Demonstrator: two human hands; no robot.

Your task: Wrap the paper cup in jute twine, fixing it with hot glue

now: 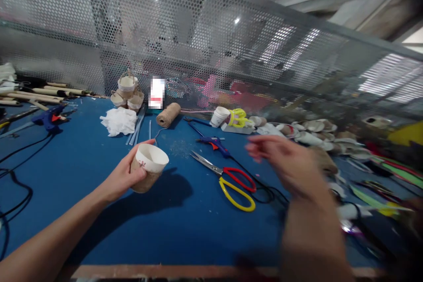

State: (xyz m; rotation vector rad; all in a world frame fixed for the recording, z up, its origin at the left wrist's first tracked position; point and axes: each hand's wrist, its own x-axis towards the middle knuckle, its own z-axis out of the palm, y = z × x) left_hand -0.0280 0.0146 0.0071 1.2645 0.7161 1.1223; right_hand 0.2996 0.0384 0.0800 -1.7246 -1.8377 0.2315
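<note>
My left hand (127, 174) is wrapped round a paper cup (152, 158), white at the top and covered in brown twine below, tilted above the blue table (148, 238). My right hand (277, 154) is raised to the right, blurred by motion; whether its fingers hold anything is unclear. Between the hands lie scissors (218, 171) with one red and one yellow handle, blades slightly apart. Just behind them is a blue glue gun (214, 143) with a red trigger. A roll of brown twine (168, 115) lies beyond the cup.
White cloth (119, 121), clear glue sticks (137, 128) and stacked cups (128, 90) stand at the back left. Another glue gun (51, 118) with black cables is far left. White cups, strips and cords crowd the right side. A perforated metal screen (198, 31) rises behind.
</note>
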